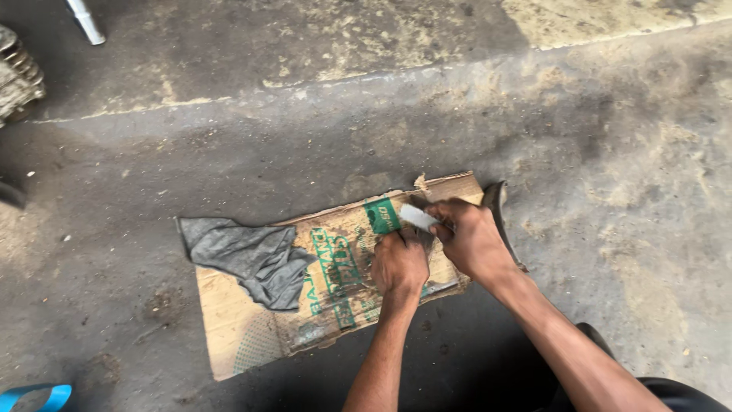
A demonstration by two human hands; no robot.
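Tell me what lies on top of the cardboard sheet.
On the cardboard: a grey rag and both hands, left and right, gripping a small pale piece. Anything beneath them is hidden.

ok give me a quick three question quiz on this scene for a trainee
1. True or false: the grey rag lies partly on the cardboard.
2. Which hand holds the small grey-white piece? A) left B) right
3. What surface is the cardboard lying on?

Key
1. True; it overlaps the cardboard's left end, with part on the floor.
2. B; the right hand has it at its fingertips, while the left hand presses down beside it, its grip hidden.
3. The dusty concrete floor.
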